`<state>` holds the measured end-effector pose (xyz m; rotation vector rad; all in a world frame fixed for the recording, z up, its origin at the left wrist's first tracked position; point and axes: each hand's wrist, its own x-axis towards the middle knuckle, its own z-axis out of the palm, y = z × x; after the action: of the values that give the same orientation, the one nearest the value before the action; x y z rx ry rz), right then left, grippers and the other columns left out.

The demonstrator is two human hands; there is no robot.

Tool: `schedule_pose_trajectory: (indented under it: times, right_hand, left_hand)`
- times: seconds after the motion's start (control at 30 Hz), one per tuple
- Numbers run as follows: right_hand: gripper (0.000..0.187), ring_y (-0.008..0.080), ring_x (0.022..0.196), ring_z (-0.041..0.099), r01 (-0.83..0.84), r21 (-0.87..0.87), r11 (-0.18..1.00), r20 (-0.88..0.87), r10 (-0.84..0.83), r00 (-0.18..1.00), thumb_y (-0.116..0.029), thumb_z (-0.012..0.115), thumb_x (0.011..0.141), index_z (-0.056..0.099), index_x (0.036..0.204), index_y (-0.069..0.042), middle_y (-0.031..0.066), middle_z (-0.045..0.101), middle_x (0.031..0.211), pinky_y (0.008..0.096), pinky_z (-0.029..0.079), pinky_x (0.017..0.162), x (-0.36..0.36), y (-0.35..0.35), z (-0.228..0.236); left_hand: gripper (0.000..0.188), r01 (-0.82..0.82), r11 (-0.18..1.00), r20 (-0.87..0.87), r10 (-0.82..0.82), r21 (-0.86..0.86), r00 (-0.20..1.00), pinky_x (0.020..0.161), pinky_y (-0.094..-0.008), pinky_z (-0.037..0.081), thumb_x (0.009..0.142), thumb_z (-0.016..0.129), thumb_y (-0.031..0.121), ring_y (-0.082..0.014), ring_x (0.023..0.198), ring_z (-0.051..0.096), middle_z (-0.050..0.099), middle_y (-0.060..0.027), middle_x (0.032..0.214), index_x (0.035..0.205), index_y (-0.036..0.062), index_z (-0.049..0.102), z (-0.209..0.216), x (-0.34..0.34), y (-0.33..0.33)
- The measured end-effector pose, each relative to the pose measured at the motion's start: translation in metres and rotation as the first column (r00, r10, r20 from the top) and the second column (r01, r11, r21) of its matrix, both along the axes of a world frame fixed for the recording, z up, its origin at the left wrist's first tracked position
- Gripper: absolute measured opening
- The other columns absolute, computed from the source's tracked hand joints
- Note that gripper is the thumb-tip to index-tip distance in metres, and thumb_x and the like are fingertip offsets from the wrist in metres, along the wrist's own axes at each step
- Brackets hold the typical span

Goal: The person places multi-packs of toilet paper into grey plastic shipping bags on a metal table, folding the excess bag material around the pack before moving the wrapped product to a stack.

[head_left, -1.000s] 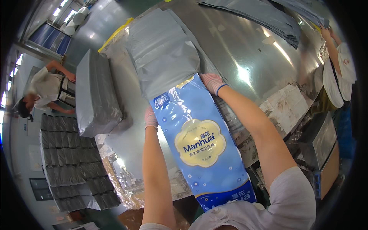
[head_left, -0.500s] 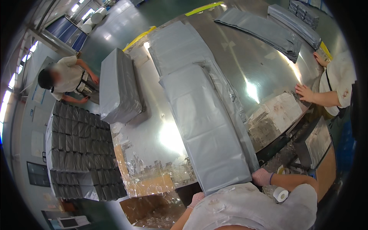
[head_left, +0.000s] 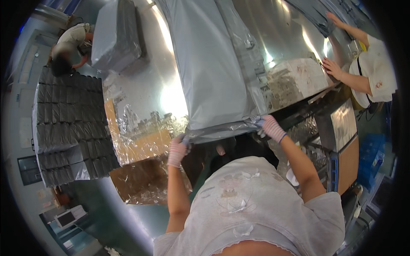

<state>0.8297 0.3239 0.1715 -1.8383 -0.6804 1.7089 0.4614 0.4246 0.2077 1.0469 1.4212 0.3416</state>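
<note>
A long stack of grey plastic sheets [head_left: 213,72] runs away from me across the shiny metal table [head_left: 164,85], its near end at the table's front edge. My left hand [head_left: 178,150], in a striped glove with grey fingertips, is closed on the left corner of that near end. On the right corner my right hand [head_left: 271,127], gloved the same way, grips the plastic too. Between my hands the near edge is gathered into a folded strip hanging slightly over the table edge. Beneath the top layer, further grey sheets stick out along the right side.
A tall grey wrapped block [head_left: 114,38] stands at the table's left. An open cardboard box [head_left: 145,181] is below the front edge. Dark wrapped bundles [head_left: 70,123] are stacked at far left beside a bending co-worker [head_left: 74,42]. Another co-worker's hand [head_left: 333,68] rests at the table's right.
My hands have come up from beside my body onto the stack's near corners, and the near edge is now folded. The left co-worker has bent down; the right one reaches toward the far sheets.
</note>
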Motion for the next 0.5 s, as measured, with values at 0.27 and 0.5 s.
schedule_pose_trajectory:
  times: [0.27,0.5]
  right_hand:
    - [0.035,0.0218,0.070,0.058,-0.140,0.235,0.962,0.593,-0.028,0.805,-0.024,0.059,0.082,0.055,0.105,0.003,0.0123,0.062,0.086,0.0384,0.047,0.068,-0.018,0.030,-0.010]
    - [0.016,0.0204,0.070,0.061,0.117,0.224,0.967,-0.075,-0.102,0.992,-0.003,0.048,0.086,0.059,0.095,0.002,0.0078,0.062,0.084,0.0330,0.054,0.059,-0.019,-0.001,-0.033]
  left_hand:
    - [0.022,0.381,0.924,0.168,-0.380,0.029,0.910,0.046,-0.0224,0.033,0.088,0.055,0.020,-0.0067,0.048,0.042,0.049,0.0000,0.057,0.080,-0.0008,0.057,0.055,0.054,-0.031]
    - [0.028,0.728,0.556,-0.645,-0.393,0.401,0.656,0.073,-0.0379,0.047,0.084,0.053,0.026,-0.0305,0.079,0.062,0.064,-0.0165,0.081,0.096,0.0012,0.061,-0.028,0.123,-0.002]
